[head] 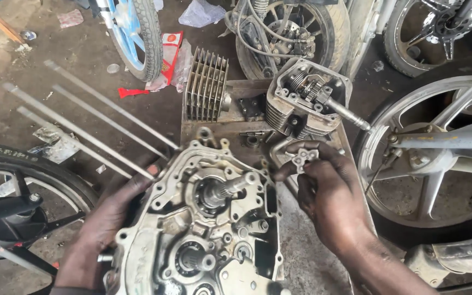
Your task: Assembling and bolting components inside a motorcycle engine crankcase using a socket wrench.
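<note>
1. Holding a small metal star-shaped part (305, 157), the right hand (329, 191) pinches it between the thumb and fingertips, just above the right edge of the engine case (203, 229).
2. Its other fingers curl in loosely.
3. The star part sits up in the air, near the finned cylinder head (304, 98) that lies behind it.
4. It looks small, hard and light, and maybe a bit oily, so it could slip. I think gripping it by the bumpy outer points, as the fingers do now, is the safest way to hold it.
5. The left hand (102, 229) presses against the left side of the engine case, fingers wrapped on the edge by the long studs (88, 123).
6. I think the case is heavy and stiff, with sharp edges. Its thick outer rim looks like the best place to hold it, not the shafts.
7. Two shafts stick up from the case: one near the middle (230, 187) and one lower down (196, 261).
8. A finned cylinder block (206, 84) stands behind the case.
9. Wheels are all around: a silver one (438, 158) on the right and a black tyre (17, 164) on the left.
</note>
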